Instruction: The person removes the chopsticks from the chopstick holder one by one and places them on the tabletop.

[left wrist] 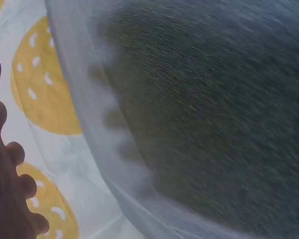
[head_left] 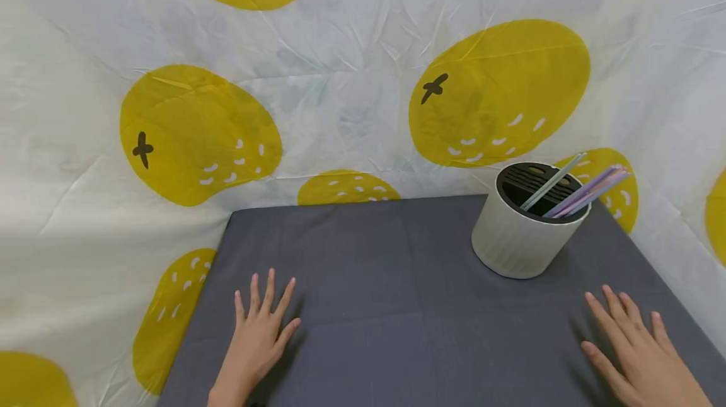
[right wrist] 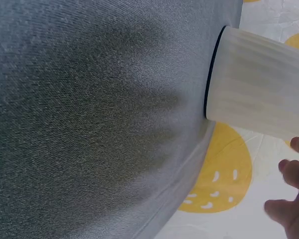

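Observation:
My left hand (head_left: 258,334) is over the left part of the grey cloth-covered table (head_left: 363,306), fingers spread and straight, holding nothing. On the right side my right hand (head_left: 641,350) also has its fingers spread, with nothing in them. Nearest to it stands a white round holder (head_left: 522,240) with a black slotted top (head_left: 530,177). Several drinking-straw-like sticks (head_left: 590,193), pale green, purple and pink, lean out of its larger opening. In the right wrist view the holder (right wrist: 259,82) appears beyond the fingertips (right wrist: 276,211), its base on the cloth.
A white curtain (head_left: 340,111) printed with yellow fruit shapes hangs behind the table and along both sides. The table's back edge meets this curtain. Shadows of both hands fall on the grey cloth.

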`<state>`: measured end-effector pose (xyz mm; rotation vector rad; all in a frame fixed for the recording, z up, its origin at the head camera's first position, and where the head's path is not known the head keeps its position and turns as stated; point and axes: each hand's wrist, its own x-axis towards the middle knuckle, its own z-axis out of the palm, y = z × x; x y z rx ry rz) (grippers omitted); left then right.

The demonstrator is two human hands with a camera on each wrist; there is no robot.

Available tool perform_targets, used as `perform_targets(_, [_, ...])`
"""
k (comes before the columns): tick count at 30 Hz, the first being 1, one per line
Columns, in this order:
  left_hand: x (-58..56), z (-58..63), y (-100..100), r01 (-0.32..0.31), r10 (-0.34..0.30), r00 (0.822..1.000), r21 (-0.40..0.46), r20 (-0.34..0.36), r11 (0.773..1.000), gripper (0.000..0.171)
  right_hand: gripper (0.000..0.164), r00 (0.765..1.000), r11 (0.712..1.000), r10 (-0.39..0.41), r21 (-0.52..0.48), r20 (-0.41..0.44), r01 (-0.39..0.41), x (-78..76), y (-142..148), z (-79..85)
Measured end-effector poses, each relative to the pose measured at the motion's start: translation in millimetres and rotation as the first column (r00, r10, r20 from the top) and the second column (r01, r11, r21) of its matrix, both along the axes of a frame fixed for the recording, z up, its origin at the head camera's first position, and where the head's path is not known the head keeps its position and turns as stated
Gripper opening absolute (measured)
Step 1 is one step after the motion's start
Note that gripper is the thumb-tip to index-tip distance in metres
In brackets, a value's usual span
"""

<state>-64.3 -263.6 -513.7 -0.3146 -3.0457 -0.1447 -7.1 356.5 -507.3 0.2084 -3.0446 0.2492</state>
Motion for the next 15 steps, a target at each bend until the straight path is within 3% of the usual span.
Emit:
perform_targets(5, [-3.7, 4.5, 7, 0.045, -0.050, 0.990, -0.042, -0.130, 0.998, 0.071, 0.083, 0.992, 0.999, 0.032, -0.010, -0.124, -0.033, 0.4, 0, 8.0])
perform_targets(8, [-5.6, 8.6, 12, 0.085, -0.094, 0.970, -0.050, -0.226, 0.995, 0.065, 0.077, 0.976, 0.998, 0.056, -0.014, -0.213, -0.061, 0.6, 0, 11.6])
perform_targets(11, [-7.9, 13.1, 16, 0.117, -0.128, 0.944, -0.053, -0.305, 0.992, 0.061, 0.066, 0.942, 0.994, 0.088, -0.038, -0.323, -0.106, -0.8, -2, 13.9])
perform_targets(15, [-11.9, 19.6, 25, 0.157, -0.158, 0.912, -0.032, -0.380, 0.987, 0.056, 0.060, 0.876, 0.981, 0.118, -0.079, -0.468, -0.175, -6.8, -1, 15.5])
